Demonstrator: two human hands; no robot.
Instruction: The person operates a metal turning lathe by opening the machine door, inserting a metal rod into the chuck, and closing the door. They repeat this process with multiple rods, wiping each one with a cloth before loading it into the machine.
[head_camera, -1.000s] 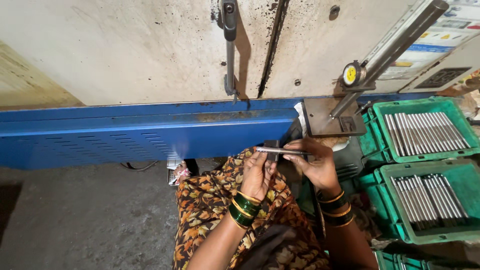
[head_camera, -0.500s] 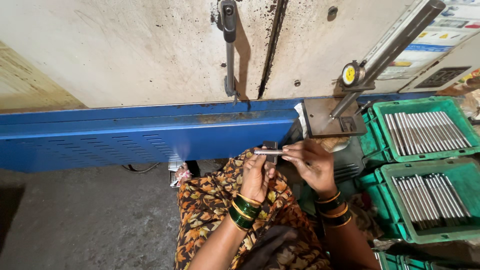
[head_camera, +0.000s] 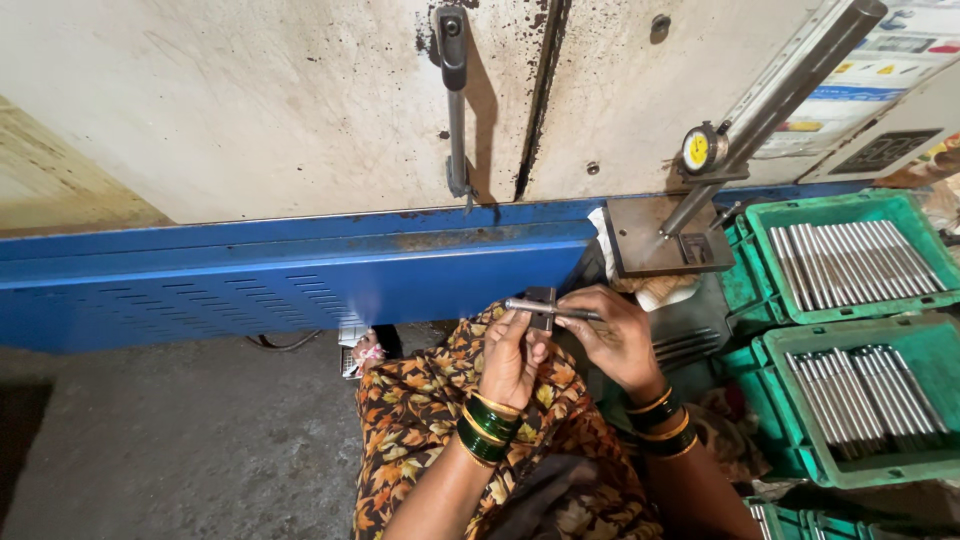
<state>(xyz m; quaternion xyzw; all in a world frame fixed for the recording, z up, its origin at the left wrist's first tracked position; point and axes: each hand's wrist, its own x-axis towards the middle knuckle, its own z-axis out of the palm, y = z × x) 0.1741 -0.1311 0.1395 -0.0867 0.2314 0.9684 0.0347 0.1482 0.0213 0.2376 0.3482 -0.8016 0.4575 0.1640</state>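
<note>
Looking down past my lap, I see a big cream machine panel spotted with dark stains, its top cut off by the frame; a blue metal rail runs below it. Grey concrete floor fills the lower left. At the right edge sit two green crates, the nearer partly cut off, both filled with silver metal rods; a third crate at the bottom is barely visible. A dial gauge on a slanted post stands on a grey metal plate at the rail's right end. My patterned dress covers my lap. My left hand and right hand meet just below the rail, fingers pinched around one thin metal rod held level between them. A small dark block sits on the rod; what it is I cannot tell.
</note>
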